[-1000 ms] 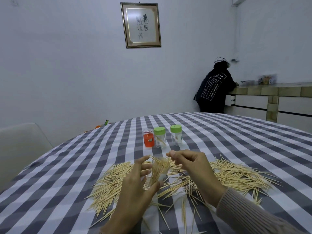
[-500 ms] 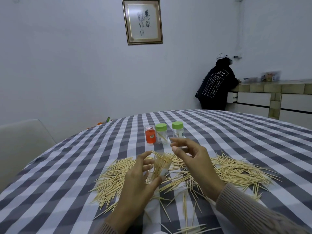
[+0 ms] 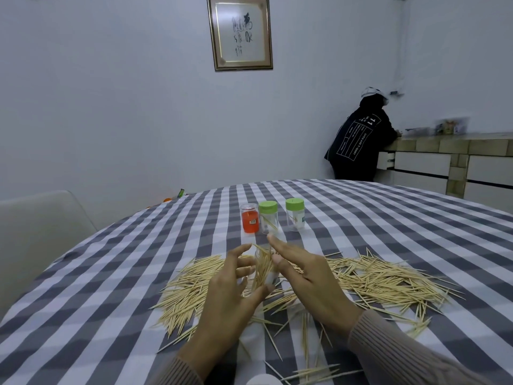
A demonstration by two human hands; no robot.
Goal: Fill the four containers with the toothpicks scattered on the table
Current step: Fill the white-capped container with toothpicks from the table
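Note:
Loose toothpicks (image 3: 388, 279) lie in a wide heap across the checked table, with more toothpicks (image 3: 188, 293) at the left. My left hand (image 3: 230, 295) grips a small clear container (image 3: 268, 276) stuffed with a bundle of toothpicks, thumb on one side and fingers on the other. My right hand (image 3: 311, 279) is beside it with straight fingers, thumb and index finger against the bundle's top. Behind stand a red-orange container (image 3: 249, 222) without a lid and two clear jars with green lids (image 3: 268, 218) (image 3: 295, 215), each holding a few toothpicks.
The table (image 3: 111, 273) carries a grey and white checked cloth. A pale chair (image 3: 36, 223) stands at the left. A person in a dark jacket (image 3: 358, 145) leans at a counter (image 3: 449, 140) in the back right. A white round thing (image 3: 261, 380) shows at the bottom edge.
My right hand has unfolded from a pinch above the container to straight fingers against the toothpick bundle. My left hand keeps hold of the container. The camera has tilted slightly.

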